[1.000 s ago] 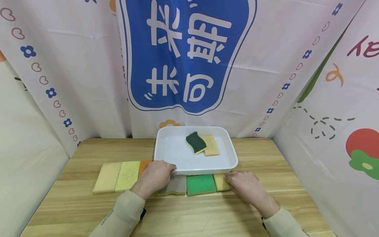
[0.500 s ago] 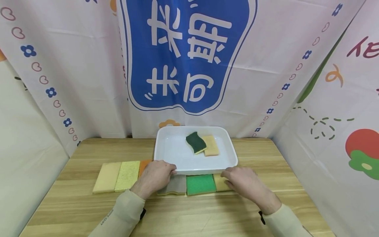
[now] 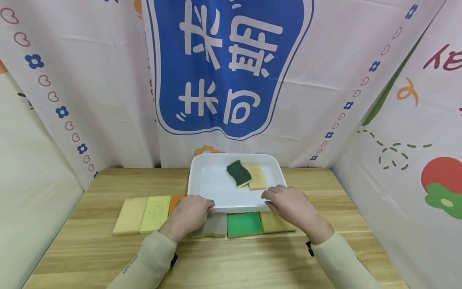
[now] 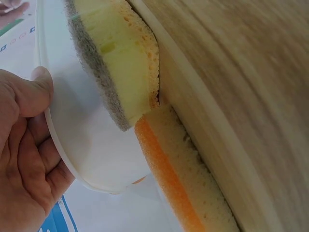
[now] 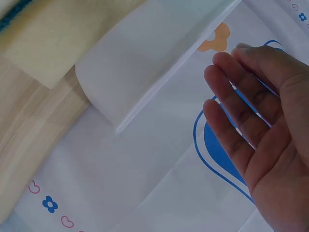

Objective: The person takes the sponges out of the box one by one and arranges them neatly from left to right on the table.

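My left hand (image 3: 192, 210) grips the white tray (image 3: 238, 209) by its front left corner. In the left wrist view the thumb (image 4: 42, 89) lies along the tray rim, with the other fingers on the rim's far side. Over the tray's front right corner hovers my right hand (image 3: 293, 205), holding nothing; the right wrist view shows its fingers (image 5: 234, 87) loosely bent and apart from the tray wall (image 5: 140, 63). Inside the tray, a dark green scouring sponge (image 3: 238, 174) overlaps a pale yellow sponge (image 3: 258, 177).
In front of the tray lie a grey-topped sponge (image 3: 211, 225), a green one (image 3: 245, 224) and a yellow one (image 3: 276, 222). Pale (image 3: 130, 216), lime-yellow (image 3: 155, 214) and orange (image 3: 175, 202) sponges line the left of the wooden table (image 3: 231, 261). Printed cloth curtains (image 3: 122, 80) enclose it.
My right hand has risen off the yellow sponge at the right end of the row and moved forward over the tray's front right corner. My left hand stays at the rim.
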A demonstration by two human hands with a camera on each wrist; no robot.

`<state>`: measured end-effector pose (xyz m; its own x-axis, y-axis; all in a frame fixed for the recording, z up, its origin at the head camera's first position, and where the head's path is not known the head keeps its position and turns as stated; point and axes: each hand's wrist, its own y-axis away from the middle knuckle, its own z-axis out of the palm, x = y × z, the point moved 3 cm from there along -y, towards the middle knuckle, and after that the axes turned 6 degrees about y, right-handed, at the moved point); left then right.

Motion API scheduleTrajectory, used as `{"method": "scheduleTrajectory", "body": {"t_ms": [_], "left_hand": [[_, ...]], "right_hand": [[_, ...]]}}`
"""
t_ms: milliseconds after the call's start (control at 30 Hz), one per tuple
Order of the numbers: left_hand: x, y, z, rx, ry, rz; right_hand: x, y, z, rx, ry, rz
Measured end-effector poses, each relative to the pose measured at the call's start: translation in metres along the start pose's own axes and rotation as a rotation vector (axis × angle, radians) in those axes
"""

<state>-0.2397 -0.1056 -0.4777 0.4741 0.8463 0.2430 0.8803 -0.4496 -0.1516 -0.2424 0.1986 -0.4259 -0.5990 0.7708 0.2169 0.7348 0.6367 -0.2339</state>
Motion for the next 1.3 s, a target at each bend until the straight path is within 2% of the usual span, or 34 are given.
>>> {"method": "scheduleTrajectory", "body": {"t_ms": [300,667,1300], "left_hand": [[0.0,-0.001,0.0,0.006,-0.008,0.004],[0.001,-0.001,-0.001,0.008,-0.013,0.008],[0.0,0.0,0.0,-0.002,-0.018,0.002]], "right_hand": [[0.001,-0.029,0.01,-0.044,-0.038,0.021],[0.002,-0.062,0.034,-0.096,-0.053,0.034],[-0.002,-0.11,0.068,-0.201,-0.085,0.073]]}}
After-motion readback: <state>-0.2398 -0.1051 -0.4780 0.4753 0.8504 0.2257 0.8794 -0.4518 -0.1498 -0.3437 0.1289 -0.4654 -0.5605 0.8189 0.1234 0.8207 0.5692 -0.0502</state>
